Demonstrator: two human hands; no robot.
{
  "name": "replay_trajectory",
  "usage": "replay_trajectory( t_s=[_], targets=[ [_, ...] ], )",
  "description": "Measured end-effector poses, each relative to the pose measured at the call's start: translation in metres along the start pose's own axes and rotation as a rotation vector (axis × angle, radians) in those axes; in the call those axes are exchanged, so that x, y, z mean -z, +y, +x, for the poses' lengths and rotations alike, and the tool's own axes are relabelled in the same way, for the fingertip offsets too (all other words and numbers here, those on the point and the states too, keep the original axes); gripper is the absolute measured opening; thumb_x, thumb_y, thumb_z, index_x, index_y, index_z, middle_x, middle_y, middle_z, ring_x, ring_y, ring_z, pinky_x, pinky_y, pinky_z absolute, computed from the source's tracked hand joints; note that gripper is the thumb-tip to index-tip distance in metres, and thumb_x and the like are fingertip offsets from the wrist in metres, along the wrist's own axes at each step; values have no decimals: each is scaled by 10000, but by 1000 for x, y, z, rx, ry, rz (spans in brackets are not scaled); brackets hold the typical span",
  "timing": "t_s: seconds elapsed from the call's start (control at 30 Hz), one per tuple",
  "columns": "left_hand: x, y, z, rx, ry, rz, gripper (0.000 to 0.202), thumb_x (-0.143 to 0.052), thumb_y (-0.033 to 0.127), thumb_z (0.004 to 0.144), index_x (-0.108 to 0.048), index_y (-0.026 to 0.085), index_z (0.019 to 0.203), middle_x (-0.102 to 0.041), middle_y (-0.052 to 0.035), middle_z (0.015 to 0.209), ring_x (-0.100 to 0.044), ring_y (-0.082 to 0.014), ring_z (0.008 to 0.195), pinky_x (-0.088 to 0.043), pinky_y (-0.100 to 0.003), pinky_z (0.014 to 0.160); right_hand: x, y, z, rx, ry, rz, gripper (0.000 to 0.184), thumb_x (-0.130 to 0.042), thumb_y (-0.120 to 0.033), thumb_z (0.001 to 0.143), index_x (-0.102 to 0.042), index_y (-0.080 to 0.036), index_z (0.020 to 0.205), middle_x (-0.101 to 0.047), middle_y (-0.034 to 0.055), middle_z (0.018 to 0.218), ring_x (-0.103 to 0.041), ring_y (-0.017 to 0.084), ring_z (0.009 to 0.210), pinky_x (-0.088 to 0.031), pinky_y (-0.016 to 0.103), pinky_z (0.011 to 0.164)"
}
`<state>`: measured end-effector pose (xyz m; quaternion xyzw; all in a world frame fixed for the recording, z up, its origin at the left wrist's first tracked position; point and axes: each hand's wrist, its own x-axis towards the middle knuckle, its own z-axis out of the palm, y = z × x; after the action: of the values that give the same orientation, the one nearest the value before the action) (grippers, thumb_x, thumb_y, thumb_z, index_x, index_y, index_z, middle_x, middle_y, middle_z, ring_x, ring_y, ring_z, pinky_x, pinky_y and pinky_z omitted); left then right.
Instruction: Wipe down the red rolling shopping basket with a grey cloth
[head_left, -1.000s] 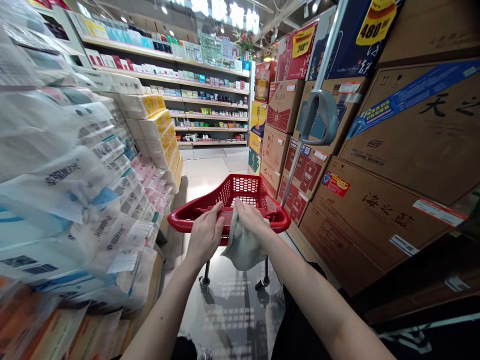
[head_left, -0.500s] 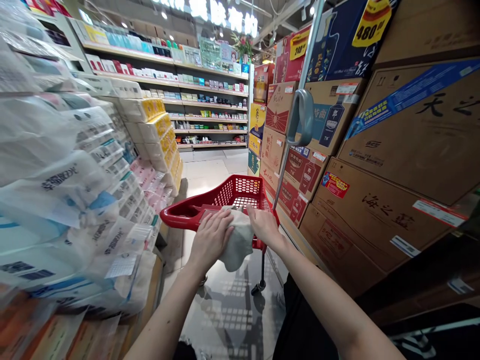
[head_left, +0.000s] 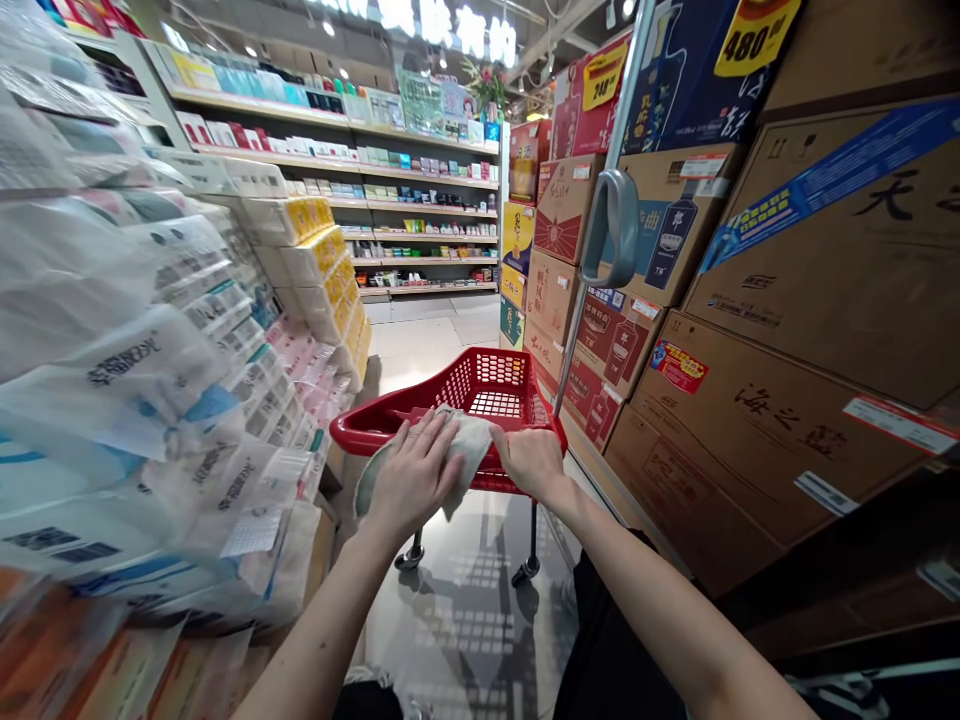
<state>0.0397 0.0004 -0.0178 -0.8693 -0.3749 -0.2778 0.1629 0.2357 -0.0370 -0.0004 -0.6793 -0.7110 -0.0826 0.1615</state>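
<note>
In the head view a red plastic shopping cart (head_left: 442,388) with a holed basket stands ahead of me. My left hand (head_left: 420,468) holds a pale grey-green cloth (head_left: 470,440) against the cart's near rim. Its fingers lie over the cloth, whose edges spread out on both sides of the hand. To the right, my right hand (head_left: 531,462) is closed around the near rim of the cart, thumb toward the cloth. The underside of both hands is hidden.
Plastic-wrapped tissue packs (head_left: 127,400) are piled along my left. Stacked cartons (head_left: 795,270) line the right side. A metal pole (head_left: 611,130) with a grey loop handle (head_left: 611,228) rises beside the cart. Stocked shelves (head_left: 420,236) stand at the far end of the tiled floor (head_left: 420,335).
My left hand and the cloth have moved left along the rim. My right hand, beside the cloth before, now grips the rim with its fingers curled.
</note>
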Motion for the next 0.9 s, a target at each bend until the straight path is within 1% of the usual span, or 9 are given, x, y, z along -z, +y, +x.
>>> replay_trajectory(
  t_s=[0.07,0.13,0.23,0.33,0.47,0.53,0.6,0.73,0.9],
  targets=[
    [-3,5,5,24,6,-2,499,-415,448,897,-461,249,1353,-413,-81,1448,-320,-277,1370,-247,-488,1125,0,2,-1,26,6,-25,685,-118,-416,998,-704,-162,748,-703,87,682,-669,186,641,-410,252,575],
    [-5,3,10,46,4,-3,479,-409,452,903,-481,265,1338,-453,-81,1418,-365,-276,1343,-277,-476,1111,0,3,-2,43,7,-45,626,-159,-376,1000,-708,-161,791,-714,91,722,-675,187,669,-414,253,589],
    [-8,-11,14,58,-21,-33,441,-342,391,935,-495,251,1325,-511,-71,1365,-442,-238,1285,-328,-428,1085,-1,6,-2,53,0,-54,572,-201,-339,995,-707,-158,800,-722,91,756,-679,186,702,-414,252,609],
    [-10,-32,15,118,-29,-40,450,-278,340,947,-518,179,1292,-553,-89,1319,-508,-216,1211,-379,-388,1035,-1,8,-4,55,-9,-39,562,-212,-343,991,-704,-157,794,-723,93,757,-679,183,706,-408,247,615],
    [-7,-47,10,183,-75,75,423,-265,305,931,-639,131,1023,-689,-118,1015,-622,-239,970,-428,-404,909,-1,10,-6,48,-30,-29,544,-221,-335,987,-703,-159,808,-724,100,761,-678,179,706,-406,241,624],
    [-2,-45,8,182,-94,139,403,-278,317,925,-643,151,886,-695,-107,866,-635,-239,871,-428,-402,862,-2,12,-7,44,-27,-36,522,-239,-328,981,-702,-161,804,-724,96,764,-677,182,705,-403,244,624],
    [2,-38,9,164,-111,169,409,-276,340,928,-631,162,831,-687,-98,800,-638,-234,830,-423,-390,841,-3,17,-8,46,-21,-47,515,-249,-324,974,-702,-165,785,-725,91,764,-675,184,703,-398,249,623],
    [5,-28,17,199,-237,143,509,-212,406,938,-637,164,795,-687,-100,766,-647,-234,747,-433,-346,706,-3,36,-10,40,-25,-62,524,-260,-331,967,-710,-169,750,-725,79,749,-671,175,705,-388,247,624],
    [2,-27,30,264,-413,79,577,-172,429,932,-661,178,756,-693,-96,739,-655,-259,723,-410,-328,600,1,59,-12,25,-27,-88,529,-276,-346,961,-724,-170,742,-727,71,750,-673,172,718,-378,237,611]
  ],
)
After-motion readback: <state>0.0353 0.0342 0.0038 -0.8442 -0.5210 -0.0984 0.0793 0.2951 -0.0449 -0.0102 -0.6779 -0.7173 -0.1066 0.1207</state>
